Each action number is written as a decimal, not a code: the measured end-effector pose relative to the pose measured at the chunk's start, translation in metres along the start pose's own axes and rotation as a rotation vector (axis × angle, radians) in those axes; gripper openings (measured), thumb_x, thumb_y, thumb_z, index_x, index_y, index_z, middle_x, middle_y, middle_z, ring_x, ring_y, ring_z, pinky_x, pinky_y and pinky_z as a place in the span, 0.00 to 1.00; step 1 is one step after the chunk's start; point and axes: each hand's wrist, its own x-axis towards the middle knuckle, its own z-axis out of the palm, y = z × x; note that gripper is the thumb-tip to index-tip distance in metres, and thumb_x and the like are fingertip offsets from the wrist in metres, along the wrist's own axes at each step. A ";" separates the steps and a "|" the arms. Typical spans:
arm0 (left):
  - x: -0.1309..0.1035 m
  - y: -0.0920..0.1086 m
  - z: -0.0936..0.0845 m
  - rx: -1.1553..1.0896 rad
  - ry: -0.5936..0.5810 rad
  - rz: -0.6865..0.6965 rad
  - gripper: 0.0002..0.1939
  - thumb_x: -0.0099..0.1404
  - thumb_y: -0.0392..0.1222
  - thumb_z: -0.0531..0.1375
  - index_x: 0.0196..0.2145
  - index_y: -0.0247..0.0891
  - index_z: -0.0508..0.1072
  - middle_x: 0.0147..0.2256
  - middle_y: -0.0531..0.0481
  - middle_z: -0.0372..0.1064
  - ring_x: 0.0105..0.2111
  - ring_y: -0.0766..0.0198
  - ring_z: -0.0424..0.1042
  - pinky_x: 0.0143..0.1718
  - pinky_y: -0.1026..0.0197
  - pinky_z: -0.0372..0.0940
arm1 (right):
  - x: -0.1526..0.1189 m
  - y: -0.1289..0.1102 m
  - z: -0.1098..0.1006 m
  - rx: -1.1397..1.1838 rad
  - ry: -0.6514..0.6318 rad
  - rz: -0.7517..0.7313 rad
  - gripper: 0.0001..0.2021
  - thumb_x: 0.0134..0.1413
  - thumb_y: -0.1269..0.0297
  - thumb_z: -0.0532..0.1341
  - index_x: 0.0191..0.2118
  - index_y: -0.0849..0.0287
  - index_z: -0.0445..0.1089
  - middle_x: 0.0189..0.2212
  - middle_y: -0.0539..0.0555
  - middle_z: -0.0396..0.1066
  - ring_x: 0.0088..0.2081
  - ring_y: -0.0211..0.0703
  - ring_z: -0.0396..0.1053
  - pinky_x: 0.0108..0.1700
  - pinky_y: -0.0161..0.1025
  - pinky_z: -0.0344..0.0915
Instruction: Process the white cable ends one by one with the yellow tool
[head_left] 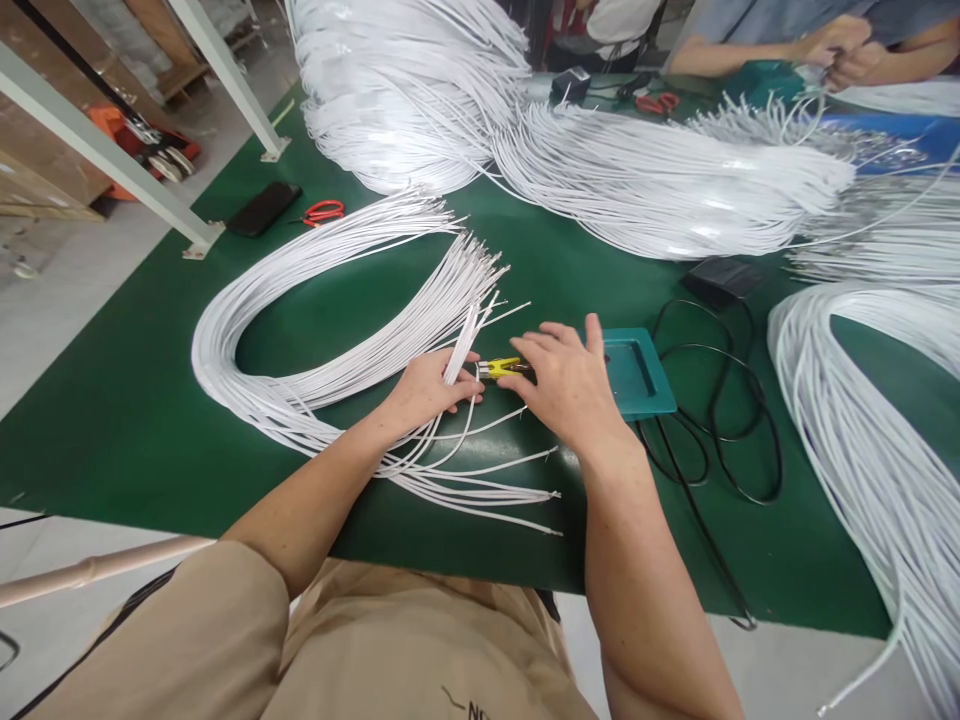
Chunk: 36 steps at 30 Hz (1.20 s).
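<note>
Two hands are seen in the head view: several white wires (459, 350) are pinched near their ends in the left hand (424, 390), over the green table (142, 420), while the dark rear of one yellow clip (496, 368) appears to be gripped between thumb and fingertips of the right hand (570, 390), whose remaining fingers are spread. The wires are judged light, springy and smooth, apt to slide apart, with tips easily bent; they are best held just behind the ends, and the stiffer clip by its rear. One looped bundle (217, 340) is laid at the left, its wires too many to be counted. One teal tray (661, 375) is placed beside the right hand; one phone (264, 208) and one red-handled pair of scissors (326, 204) are set beyond the bundle.
</note>
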 end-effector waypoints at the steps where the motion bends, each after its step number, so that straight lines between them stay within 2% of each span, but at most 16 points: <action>1: 0.000 0.000 -0.001 -0.004 -0.009 -0.001 0.26 0.54 0.44 0.66 0.50 0.36 0.70 0.32 0.45 0.77 0.33 0.59 0.77 0.22 0.67 0.67 | -0.002 0.002 0.001 -0.021 0.051 0.051 0.17 0.60 0.61 0.56 0.52 0.60 0.71 0.51 0.60 0.72 0.58 0.57 0.59 0.64 0.65 0.37; 4: 0.001 -0.001 -0.004 -0.015 -0.043 -0.004 0.26 0.54 0.45 0.66 0.51 0.36 0.70 0.33 0.45 0.77 0.33 0.58 0.77 0.24 0.66 0.68 | -0.006 0.010 0.007 -0.099 0.128 0.193 0.20 0.63 0.63 0.53 0.58 0.62 0.64 0.60 0.65 0.61 0.63 0.63 0.51 0.60 0.70 0.40; 8: 0.001 0.000 -0.012 -0.051 -0.053 -0.002 0.27 0.54 0.45 0.67 0.51 0.35 0.69 0.32 0.45 0.76 0.34 0.59 0.77 0.26 0.65 0.67 | -0.005 0.012 0.009 -0.097 0.136 0.225 0.21 0.62 0.65 0.55 0.59 0.64 0.62 0.61 0.67 0.60 0.63 0.64 0.50 0.60 0.69 0.42; 10: 0.002 0.000 -0.016 -0.084 -0.054 0.026 0.29 0.54 0.45 0.67 0.52 0.36 0.68 0.32 0.48 0.75 0.34 0.60 0.76 0.26 0.66 0.66 | -0.002 0.004 0.002 -0.009 0.161 0.165 0.20 0.61 0.65 0.55 0.57 0.64 0.64 0.59 0.67 0.62 0.61 0.61 0.55 0.60 0.63 0.47; 12: 0.002 -0.002 -0.021 -0.127 -0.053 0.066 0.28 0.53 0.46 0.67 0.51 0.37 0.69 0.31 0.50 0.73 0.33 0.62 0.75 0.26 0.67 0.64 | 0.001 -0.012 -0.008 0.160 0.125 -0.008 0.16 0.62 0.65 0.55 0.52 0.63 0.69 0.52 0.63 0.69 0.54 0.53 0.63 0.55 0.50 0.57; 13: 0.003 -0.003 -0.023 -0.150 -0.049 0.084 0.26 0.53 0.46 0.67 0.49 0.37 0.71 0.31 0.50 0.73 0.31 0.63 0.74 0.26 0.66 0.64 | 0.002 -0.022 -0.012 0.255 0.061 -0.129 0.13 0.62 0.65 0.54 0.47 0.62 0.72 0.46 0.61 0.73 0.48 0.48 0.67 0.50 0.45 0.61; 15: 0.005 -0.005 -0.026 -0.194 -0.041 0.107 0.21 0.51 0.46 0.68 0.42 0.35 0.74 0.31 0.51 0.72 0.29 0.65 0.71 0.27 0.66 0.64 | 0.003 -0.044 -0.015 0.353 -0.077 -0.356 0.12 0.62 0.64 0.54 0.37 0.60 0.75 0.38 0.57 0.75 0.42 0.45 0.68 0.46 0.40 0.62; 17: 0.006 -0.006 -0.029 -0.234 -0.036 0.111 0.20 0.50 0.46 0.68 0.40 0.35 0.75 0.34 0.50 0.72 0.29 0.67 0.69 0.29 0.65 0.64 | 0.000 -0.064 -0.013 0.312 -0.151 -0.441 0.12 0.61 0.64 0.56 0.33 0.63 0.75 0.35 0.59 0.75 0.43 0.48 0.68 0.45 0.42 0.62; 21: 0.006 -0.004 -0.033 -0.254 0.004 0.078 0.21 0.53 0.50 0.67 0.42 0.37 0.77 0.39 0.47 0.73 0.33 0.65 0.69 0.34 0.64 0.64 | -0.007 -0.081 -0.009 0.240 -0.391 -0.325 0.10 0.57 0.67 0.57 0.32 0.63 0.76 0.28 0.61 0.75 0.38 0.52 0.70 0.36 0.43 0.62; 23: 0.005 -0.002 -0.034 -0.214 0.014 0.084 0.22 0.54 0.51 0.66 0.43 0.37 0.77 0.40 0.46 0.74 0.36 0.64 0.70 0.38 0.63 0.64 | -0.007 -0.077 -0.014 0.382 -0.560 -0.274 0.10 0.56 0.65 0.58 0.31 0.59 0.76 0.26 0.58 0.76 0.31 0.48 0.71 0.30 0.40 0.59; 25: 0.003 -0.002 -0.033 -0.157 0.008 0.105 0.23 0.54 0.51 0.67 0.45 0.38 0.77 0.41 0.47 0.74 0.38 0.62 0.70 0.42 0.61 0.63 | -0.004 -0.067 -0.021 0.581 -0.621 -0.212 0.10 0.56 0.64 0.58 0.27 0.56 0.75 0.25 0.53 0.75 0.27 0.43 0.69 0.28 0.37 0.57; 26: 0.003 -0.001 -0.032 -0.137 0.006 0.115 0.23 0.53 0.50 0.67 0.45 0.38 0.77 0.41 0.47 0.74 0.38 0.62 0.70 0.43 0.61 0.63 | -0.001 -0.061 -0.023 0.663 -0.582 -0.141 0.12 0.57 0.64 0.57 0.25 0.56 0.74 0.24 0.52 0.74 0.26 0.41 0.68 0.28 0.36 0.57; 28: 0.002 -0.002 -0.029 -0.114 0.003 0.134 0.23 0.51 0.49 0.68 0.44 0.38 0.76 0.38 0.48 0.74 0.37 0.62 0.70 0.43 0.60 0.62 | 0.006 -0.048 -0.024 0.756 -0.373 0.090 0.15 0.59 0.66 0.53 0.24 0.58 0.72 0.22 0.50 0.73 0.24 0.38 0.67 0.30 0.35 0.58; 31: 0.002 -0.002 -0.025 -0.074 0.023 0.178 0.18 0.49 0.46 0.69 0.37 0.36 0.74 0.33 0.51 0.72 0.32 0.64 0.69 0.38 0.62 0.62 | 0.014 -0.036 -0.012 0.893 -0.082 0.362 0.10 0.56 0.60 0.57 0.31 0.58 0.72 0.21 0.49 0.71 0.23 0.36 0.65 0.30 0.35 0.58; 34: 0.000 -0.001 -0.022 -0.018 0.035 0.188 0.16 0.48 0.45 0.69 0.31 0.36 0.71 0.29 0.54 0.69 0.29 0.66 0.66 0.34 0.63 0.60 | 0.016 -0.035 0.005 1.112 -0.001 0.407 0.10 0.48 0.56 0.64 0.30 0.58 0.72 0.20 0.47 0.69 0.22 0.34 0.63 0.27 0.34 0.58; 36: -0.001 0.001 -0.020 -0.017 0.015 0.182 0.16 0.48 0.45 0.69 0.29 0.36 0.68 0.27 0.55 0.67 0.27 0.67 0.64 0.33 0.63 0.59 | 0.016 -0.037 0.013 1.251 0.026 0.405 0.10 0.48 0.57 0.64 0.27 0.58 0.70 0.19 0.46 0.67 0.20 0.33 0.61 0.24 0.33 0.57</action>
